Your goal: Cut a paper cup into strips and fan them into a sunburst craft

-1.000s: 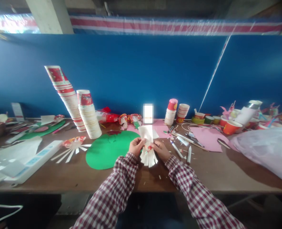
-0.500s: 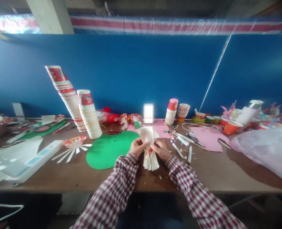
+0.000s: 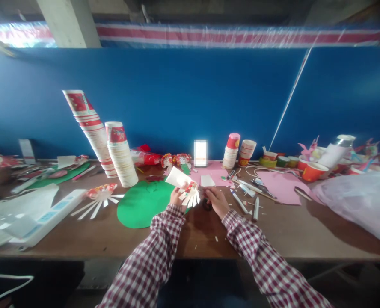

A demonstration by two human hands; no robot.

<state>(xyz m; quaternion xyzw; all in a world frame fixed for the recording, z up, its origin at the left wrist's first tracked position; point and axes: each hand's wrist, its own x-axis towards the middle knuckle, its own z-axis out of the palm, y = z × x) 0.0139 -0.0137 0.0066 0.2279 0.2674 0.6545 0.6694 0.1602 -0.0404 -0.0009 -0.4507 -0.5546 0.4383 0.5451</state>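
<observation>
Between the right sleeve and the bulging bag, the near table gives a wide way through. Pens lie low beside the right hand. Far left, two tall cup stacks stand in the way; near left, a white bar lies aslant. The green sheet lies flat, passable.

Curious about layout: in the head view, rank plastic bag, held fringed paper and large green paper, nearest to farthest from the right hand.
1. Fringed paper, in the left hand.
2. Green paper, left side.
3. Plastic bag, far right.
</observation>
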